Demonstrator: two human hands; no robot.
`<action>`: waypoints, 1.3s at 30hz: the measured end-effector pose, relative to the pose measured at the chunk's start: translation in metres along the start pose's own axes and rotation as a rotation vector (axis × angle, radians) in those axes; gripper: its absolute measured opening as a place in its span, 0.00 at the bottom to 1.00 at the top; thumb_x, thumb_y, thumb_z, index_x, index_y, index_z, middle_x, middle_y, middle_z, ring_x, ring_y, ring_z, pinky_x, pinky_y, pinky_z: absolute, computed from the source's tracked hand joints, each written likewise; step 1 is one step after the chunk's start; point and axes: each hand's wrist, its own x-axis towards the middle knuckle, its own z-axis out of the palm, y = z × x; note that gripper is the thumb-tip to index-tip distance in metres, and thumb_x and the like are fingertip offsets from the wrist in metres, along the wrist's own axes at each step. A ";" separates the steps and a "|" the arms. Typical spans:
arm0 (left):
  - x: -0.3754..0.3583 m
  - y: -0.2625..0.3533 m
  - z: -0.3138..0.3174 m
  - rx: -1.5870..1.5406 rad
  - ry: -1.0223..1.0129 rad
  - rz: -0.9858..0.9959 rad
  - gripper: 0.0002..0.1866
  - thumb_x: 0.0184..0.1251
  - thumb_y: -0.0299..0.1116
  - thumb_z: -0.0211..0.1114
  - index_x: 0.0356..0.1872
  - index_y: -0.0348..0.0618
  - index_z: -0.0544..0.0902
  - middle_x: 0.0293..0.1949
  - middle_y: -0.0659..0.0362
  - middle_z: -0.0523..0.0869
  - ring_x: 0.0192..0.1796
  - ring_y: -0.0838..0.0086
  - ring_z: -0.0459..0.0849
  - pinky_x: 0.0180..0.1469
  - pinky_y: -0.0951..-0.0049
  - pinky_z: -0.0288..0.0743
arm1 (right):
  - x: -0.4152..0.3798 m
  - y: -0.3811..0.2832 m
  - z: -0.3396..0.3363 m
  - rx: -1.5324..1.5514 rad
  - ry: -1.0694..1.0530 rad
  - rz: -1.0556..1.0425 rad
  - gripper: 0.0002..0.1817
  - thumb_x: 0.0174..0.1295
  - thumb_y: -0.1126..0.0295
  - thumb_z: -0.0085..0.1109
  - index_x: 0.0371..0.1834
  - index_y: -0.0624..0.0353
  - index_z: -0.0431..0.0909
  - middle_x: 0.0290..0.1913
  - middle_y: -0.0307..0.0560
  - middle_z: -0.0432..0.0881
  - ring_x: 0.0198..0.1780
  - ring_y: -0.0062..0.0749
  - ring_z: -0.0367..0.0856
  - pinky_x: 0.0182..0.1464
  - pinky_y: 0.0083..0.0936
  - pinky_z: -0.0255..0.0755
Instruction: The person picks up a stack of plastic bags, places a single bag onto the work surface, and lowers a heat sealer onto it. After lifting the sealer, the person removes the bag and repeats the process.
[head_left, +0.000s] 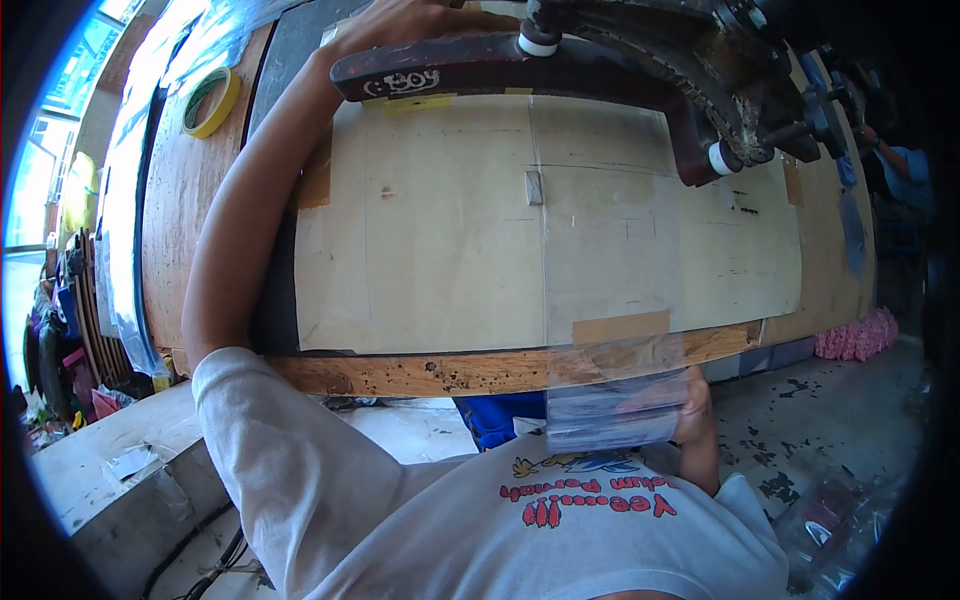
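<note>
My right hand [695, 408] is below the table's front edge, its fingers wrapped round the side of several clear plastic sheets [610, 410], partly seen through them. Clear plastic [610, 240] also runs up the pale marked board [430, 230] toward a dark metal bar [480, 75] with white handwriting. Reaching round the left of the board, my left arm ends in my left hand [410, 22] at the top edge, just beyond the bar. Its fingers are partly cut off and hidden there. A small grey block [534, 188] lies beside the plastic.
The bar joins a heavy metal arm [740, 90] at upper right. A yellow tape roll [211, 104] sits on the left wood. Brown tape [620, 328] crosses the plastic near the wooden table edge [420, 376]. A pink bundle [858, 335] and plastic bags [840, 525] are on the floor.
</note>
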 end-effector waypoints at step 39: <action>0.005 -0.010 0.012 -0.046 0.077 0.079 0.21 0.76 0.50 0.52 0.61 0.57 0.81 0.42 0.48 0.80 0.43 0.53 0.82 0.45 0.55 0.76 | -0.011 0.013 0.001 -0.003 0.069 -0.017 0.07 0.54 0.71 0.70 0.32 0.64 0.88 0.40 0.48 0.91 0.42 0.33 0.88 0.57 0.28 0.75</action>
